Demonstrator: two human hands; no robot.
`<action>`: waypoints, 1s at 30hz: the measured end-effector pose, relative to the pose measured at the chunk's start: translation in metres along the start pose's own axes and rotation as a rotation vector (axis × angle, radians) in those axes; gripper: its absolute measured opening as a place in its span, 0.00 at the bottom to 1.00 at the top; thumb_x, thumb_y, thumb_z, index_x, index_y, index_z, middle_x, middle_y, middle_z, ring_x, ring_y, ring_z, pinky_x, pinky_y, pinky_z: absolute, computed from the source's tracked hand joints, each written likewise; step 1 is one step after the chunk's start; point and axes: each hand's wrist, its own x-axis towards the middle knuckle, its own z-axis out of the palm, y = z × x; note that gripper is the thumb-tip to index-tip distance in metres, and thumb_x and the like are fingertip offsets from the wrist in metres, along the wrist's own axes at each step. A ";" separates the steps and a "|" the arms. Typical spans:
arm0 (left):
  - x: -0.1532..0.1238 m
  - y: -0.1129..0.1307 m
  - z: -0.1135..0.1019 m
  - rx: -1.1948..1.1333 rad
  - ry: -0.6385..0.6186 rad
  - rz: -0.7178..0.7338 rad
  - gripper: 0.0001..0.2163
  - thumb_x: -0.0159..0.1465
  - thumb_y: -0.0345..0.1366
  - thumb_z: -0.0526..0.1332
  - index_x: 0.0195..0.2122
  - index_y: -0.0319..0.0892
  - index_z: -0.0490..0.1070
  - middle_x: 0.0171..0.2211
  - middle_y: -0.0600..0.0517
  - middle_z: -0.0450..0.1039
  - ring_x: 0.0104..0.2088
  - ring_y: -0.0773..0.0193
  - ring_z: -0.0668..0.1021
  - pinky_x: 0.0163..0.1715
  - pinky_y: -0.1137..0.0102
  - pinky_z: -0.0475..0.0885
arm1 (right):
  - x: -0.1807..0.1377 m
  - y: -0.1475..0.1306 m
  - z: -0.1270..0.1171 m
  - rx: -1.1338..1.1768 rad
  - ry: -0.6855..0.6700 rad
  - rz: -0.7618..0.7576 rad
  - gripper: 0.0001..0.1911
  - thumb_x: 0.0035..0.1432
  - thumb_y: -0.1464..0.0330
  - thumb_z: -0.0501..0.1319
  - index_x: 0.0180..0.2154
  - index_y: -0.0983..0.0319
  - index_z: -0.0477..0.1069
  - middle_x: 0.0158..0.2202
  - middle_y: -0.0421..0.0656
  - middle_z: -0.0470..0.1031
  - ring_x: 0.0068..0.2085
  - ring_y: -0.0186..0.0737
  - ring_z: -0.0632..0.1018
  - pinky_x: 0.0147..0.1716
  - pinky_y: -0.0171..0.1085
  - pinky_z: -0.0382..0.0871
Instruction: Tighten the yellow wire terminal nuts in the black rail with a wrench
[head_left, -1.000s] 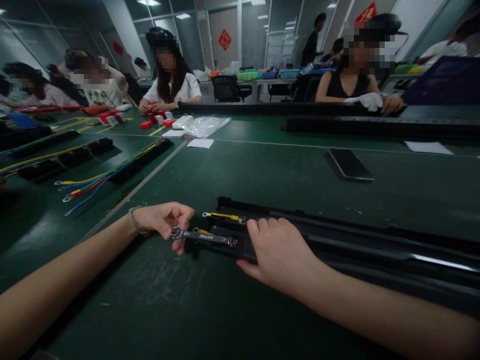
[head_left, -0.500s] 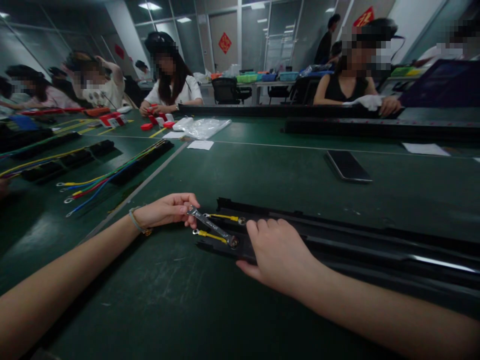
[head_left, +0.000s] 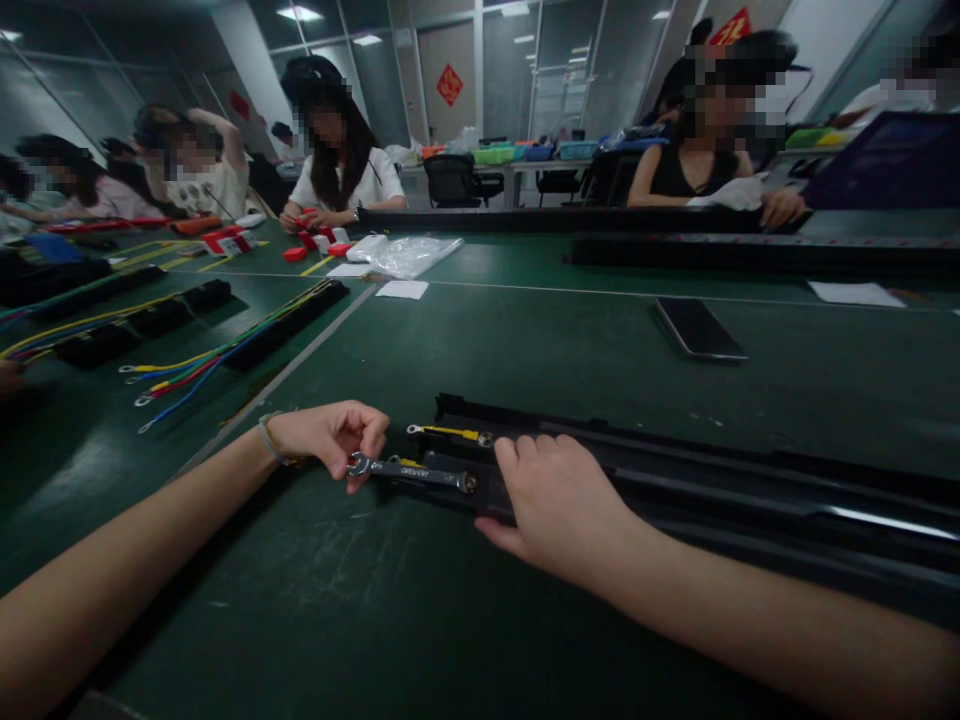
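My left hand (head_left: 334, 436) pinches the free end of a small metal wrench (head_left: 411, 472). The wrench lies nearly level, its far end seated on a fastener at the left end of a long black rail (head_left: 720, 490). My right hand (head_left: 561, 505) rests flat on top of that rail just right of the wrench, fingers pressed onto it. Two short yellow wires with ring terminals (head_left: 448, 433) stick out of the rail's left end, one above the wrench and one partly hidden under it.
A dark phone (head_left: 699, 328) lies on the green mat (head_left: 480, 350) beyond the rail. Coloured wires (head_left: 187, 370) run from black blocks at the left. Other black rails, paper slips and a plastic bag (head_left: 412, 253) lie farther back, where several people sit working.
My left hand swung the wrench handle up and away half a second ago, then brought it back down to nearly level. The right hand has stayed on the rail.
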 end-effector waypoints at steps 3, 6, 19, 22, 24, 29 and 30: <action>0.000 0.002 0.003 -0.013 -0.057 -0.045 0.13 0.43 0.27 0.70 0.27 0.38 0.67 0.24 0.52 0.72 0.23 0.63 0.77 0.22 0.73 0.72 | 0.000 0.000 -0.001 -0.009 -0.005 0.000 0.26 0.46 0.51 0.52 0.36 0.66 0.65 0.28 0.49 0.69 0.30 0.45 0.70 0.28 0.41 0.60; 0.000 0.001 0.001 -0.005 -0.048 -0.030 0.13 0.44 0.28 0.70 0.27 0.38 0.67 0.24 0.52 0.72 0.24 0.62 0.77 0.21 0.74 0.71 | 0.000 0.000 -0.001 -0.013 -0.002 -0.002 0.25 0.47 0.51 0.52 0.36 0.66 0.65 0.28 0.49 0.69 0.29 0.45 0.70 0.28 0.41 0.60; 0.007 -0.005 -0.010 0.062 0.241 0.202 0.09 0.56 0.32 0.62 0.36 0.36 0.67 0.24 0.52 0.70 0.24 0.71 0.72 0.19 0.83 0.64 | 0.000 0.000 0.000 0.008 -0.010 0.002 0.24 0.46 0.51 0.52 0.35 0.65 0.65 0.29 0.49 0.69 0.30 0.45 0.70 0.29 0.41 0.60; 0.006 -0.004 -0.009 0.064 0.217 0.192 0.08 0.55 0.32 0.63 0.35 0.37 0.67 0.24 0.52 0.69 0.23 0.71 0.71 0.19 0.81 0.64 | 0.001 0.000 0.001 0.007 -0.015 0.011 0.24 0.46 0.51 0.53 0.35 0.65 0.65 0.29 0.49 0.69 0.30 0.46 0.70 0.28 0.41 0.60; 0.004 -0.004 -0.008 0.066 0.174 0.175 0.09 0.53 0.32 0.64 0.33 0.37 0.67 0.23 0.53 0.68 0.23 0.70 0.71 0.20 0.79 0.65 | 0.001 0.001 0.001 0.004 -0.002 0.010 0.24 0.46 0.51 0.53 0.35 0.65 0.65 0.28 0.49 0.69 0.30 0.46 0.70 0.28 0.41 0.60; 0.000 -0.003 -0.005 0.043 0.072 0.103 0.11 0.47 0.31 0.68 0.29 0.38 0.67 0.25 0.53 0.68 0.24 0.66 0.74 0.22 0.75 0.69 | 0.001 0.001 0.001 0.002 -0.001 0.009 0.24 0.45 0.51 0.53 0.34 0.65 0.65 0.28 0.48 0.69 0.29 0.45 0.70 0.28 0.41 0.60; -0.001 -0.003 -0.005 0.036 0.051 0.084 0.11 0.47 0.30 0.68 0.29 0.38 0.67 0.26 0.53 0.69 0.25 0.65 0.74 0.23 0.74 0.69 | 0.001 0.001 0.001 0.003 -0.001 0.004 0.24 0.46 0.51 0.52 0.34 0.65 0.65 0.28 0.49 0.69 0.29 0.45 0.70 0.28 0.41 0.60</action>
